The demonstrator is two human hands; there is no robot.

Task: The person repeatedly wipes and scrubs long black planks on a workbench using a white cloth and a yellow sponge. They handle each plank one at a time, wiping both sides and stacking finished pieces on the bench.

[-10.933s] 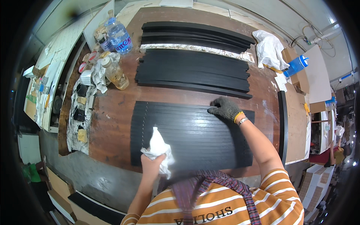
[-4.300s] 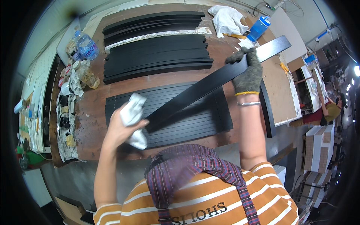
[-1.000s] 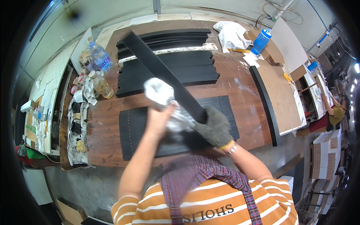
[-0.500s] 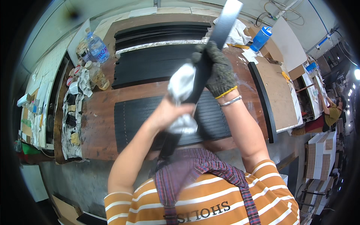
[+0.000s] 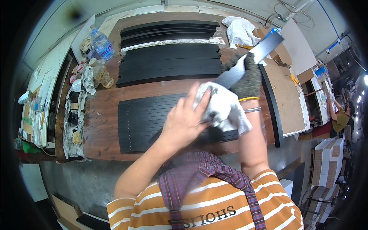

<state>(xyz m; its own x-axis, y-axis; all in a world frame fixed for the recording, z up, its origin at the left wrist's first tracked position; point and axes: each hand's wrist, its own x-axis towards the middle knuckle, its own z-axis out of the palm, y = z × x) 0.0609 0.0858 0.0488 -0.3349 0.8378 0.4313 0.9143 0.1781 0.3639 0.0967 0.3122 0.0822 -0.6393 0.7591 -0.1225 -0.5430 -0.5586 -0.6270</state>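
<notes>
My bare left hand (image 5: 185, 119) grips a white rag (image 5: 224, 109) with dark smudges and presses it on a long black slat (image 5: 230, 76). Wrapped round that slat farther up is my right hand (image 5: 247, 78), in a dark knitted glove with a yellow cuff. The slat slants from near my body to the upper right, and its top face shines with reflected light. The rag hides its middle part. Below my hands, black slats (image 5: 147, 119) lie side by side on the brown table (image 5: 101, 119), one end marked by a row of small dots.
More black slats (image 5: 168, 63) lie farther back, beside a stack (image 5: 168, 30). A single black bar (image 5: 270, 107) lies along the right edge. Bottles (image 5: 102, 45), jars and stained sponges line the left side. A crumpled white cloth (image 5: 239, 31) sits at the back right. Another person (image 5: 339, 120) works far right.
The held slat has tilted further right and turned its shiny face up. My right hand has moved right and nearer me. My left hand and the rag have shifted right along it.
</notes>
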